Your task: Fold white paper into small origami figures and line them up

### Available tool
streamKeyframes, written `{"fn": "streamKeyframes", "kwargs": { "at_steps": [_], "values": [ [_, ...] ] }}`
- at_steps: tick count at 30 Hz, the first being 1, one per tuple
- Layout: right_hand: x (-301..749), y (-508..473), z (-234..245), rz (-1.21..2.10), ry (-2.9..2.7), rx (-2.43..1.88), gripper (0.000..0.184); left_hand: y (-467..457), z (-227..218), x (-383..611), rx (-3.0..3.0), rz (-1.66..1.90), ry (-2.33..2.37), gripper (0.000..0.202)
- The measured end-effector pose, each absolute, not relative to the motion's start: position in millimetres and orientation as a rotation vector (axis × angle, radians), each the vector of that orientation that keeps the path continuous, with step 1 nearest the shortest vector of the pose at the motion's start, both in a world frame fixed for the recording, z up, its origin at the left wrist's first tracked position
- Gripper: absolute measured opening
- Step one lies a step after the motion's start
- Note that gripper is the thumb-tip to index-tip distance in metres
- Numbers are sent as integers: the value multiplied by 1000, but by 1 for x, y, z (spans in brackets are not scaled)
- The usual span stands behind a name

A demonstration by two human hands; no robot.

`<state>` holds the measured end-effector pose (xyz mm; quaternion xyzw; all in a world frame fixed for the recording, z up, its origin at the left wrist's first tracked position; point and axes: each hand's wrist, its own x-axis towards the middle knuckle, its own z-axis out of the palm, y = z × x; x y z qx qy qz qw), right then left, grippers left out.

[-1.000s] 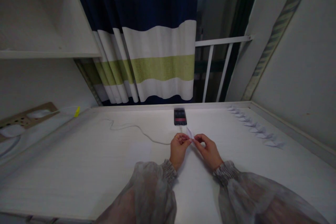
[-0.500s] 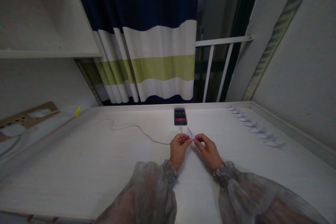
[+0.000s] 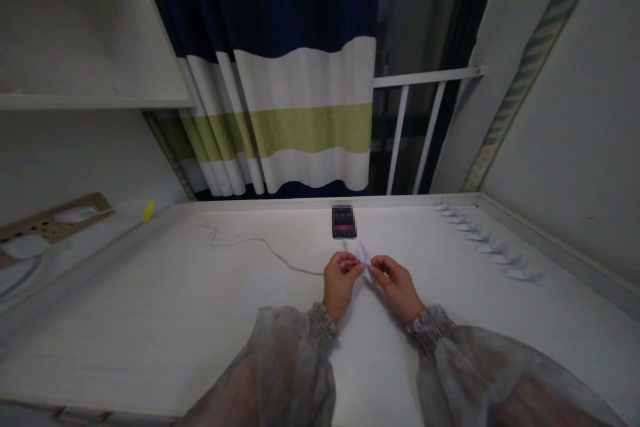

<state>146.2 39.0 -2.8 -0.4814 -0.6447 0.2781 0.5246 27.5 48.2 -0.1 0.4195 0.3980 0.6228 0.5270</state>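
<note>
A small piece of folded white paper [image 3: 363, 253] is pinched between my two hands just in front of the phone. My left hand [image 3: 341, 285] grips its left side with thumb and fingertips, the fingers curled in. On the other side, my right hand [image 3: 399, 285] holds the paper between thumb and index finger. One pointed flap sticks up above the fingertips; the lower part of the paper is mostly hidden by my fingers. Several folded white paper figures [image 3: 493, 248] stand in a slanting row on the right of the table.
A phone [image 3: 344, 221] lies at the back of the white table [image 3: 150, 320], with a pale cable [image 3: 273, 253] running left from near my left hand. A faint white paper sheet [image 3: 267, 287] lies left of that hand. A power strip [image 3: 55, 223] is at the left wall, below a shelf [image 3: 95, 103].
Both hands keep their pinch on the folded paper and have hardly moved. The paper's upper flap looks slightly turned, showing a wider face.
</note>
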Motion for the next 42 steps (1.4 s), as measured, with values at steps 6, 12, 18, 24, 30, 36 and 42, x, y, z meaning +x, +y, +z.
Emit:
{"fn": "streamKeyframes", "kwargs": {
  "at_steps": [6, 12, 18, 24, 30, 36, 42],
  "values": [
    [145, 36, 1, 423, -1668, -1185, 11, 49, -2, 29, 1047, 1424, 1019, 17],
    [144, 34, 2, 85, -1838, -1195, 11, 49, -7, 29, 1118, 1392, 1060, 8],
    [147, 33, 0, -71, -1975, -1168, 13, 47, -1, 29, 995, 1371, 1077, 6],
    [150, 36, -2, 12, -1899, -1156, 16, 44, 5, 27, 1014, 1406, 1029, 11],
    [152, 35, 2, 131, -1788, -1186, 15, 43, 6, 26, 1075, 1366, 974, 15],
    [151, 37, -1, 321, -1713, -1171, 15, 46, 4, 23, 1068, 1372, 958, 12],
    [152, 37, -2, 431, -1671, -1127, 16, 47, 1, 23, 1053, 1382, 934, 11]
  ]
}}
